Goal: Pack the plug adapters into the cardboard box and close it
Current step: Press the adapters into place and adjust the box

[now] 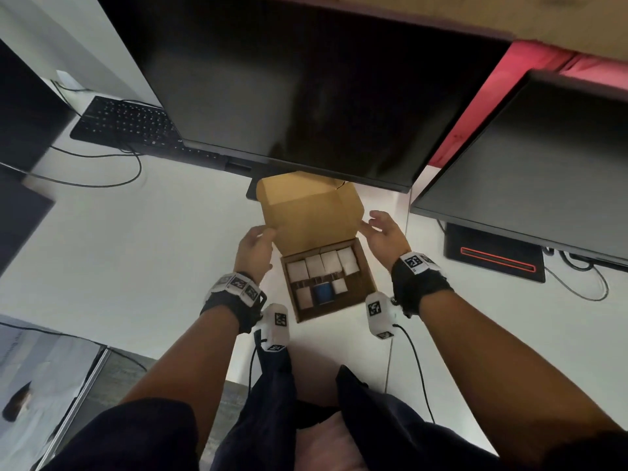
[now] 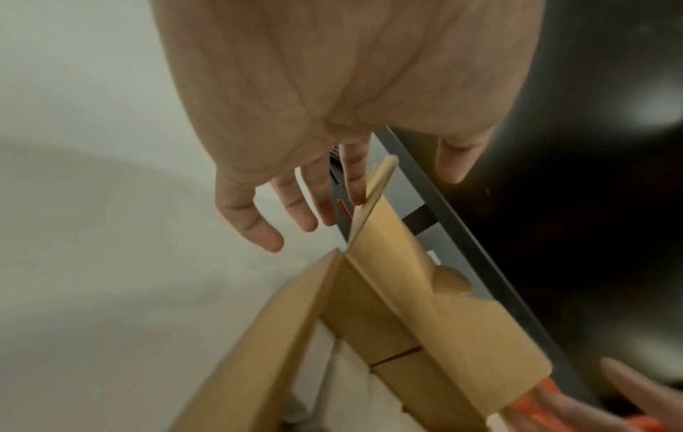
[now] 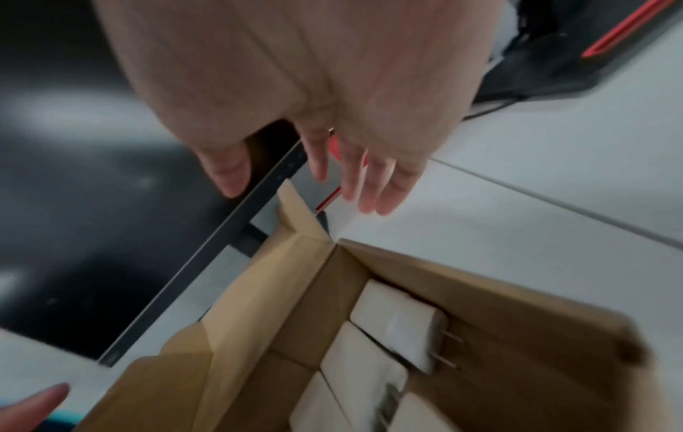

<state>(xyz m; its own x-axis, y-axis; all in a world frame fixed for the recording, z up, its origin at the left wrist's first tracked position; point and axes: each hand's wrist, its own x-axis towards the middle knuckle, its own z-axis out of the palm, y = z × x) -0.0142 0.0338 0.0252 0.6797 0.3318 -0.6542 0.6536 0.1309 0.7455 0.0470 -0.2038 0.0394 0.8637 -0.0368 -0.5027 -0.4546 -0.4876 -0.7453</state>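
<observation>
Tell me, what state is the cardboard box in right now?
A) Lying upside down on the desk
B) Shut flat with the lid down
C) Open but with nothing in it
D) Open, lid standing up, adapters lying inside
D: the cardboard box has its lid standing up at the back, white plug adapters lie inside, and the left hand and right hand sit at the lid's two side edges.

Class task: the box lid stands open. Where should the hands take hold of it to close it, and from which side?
Take the lid by its two side edges, left hand from the left, right hand from the right. It stands upright, hinged at the far wall of the cardboard box, so probably it folds toward the person.
</observation>
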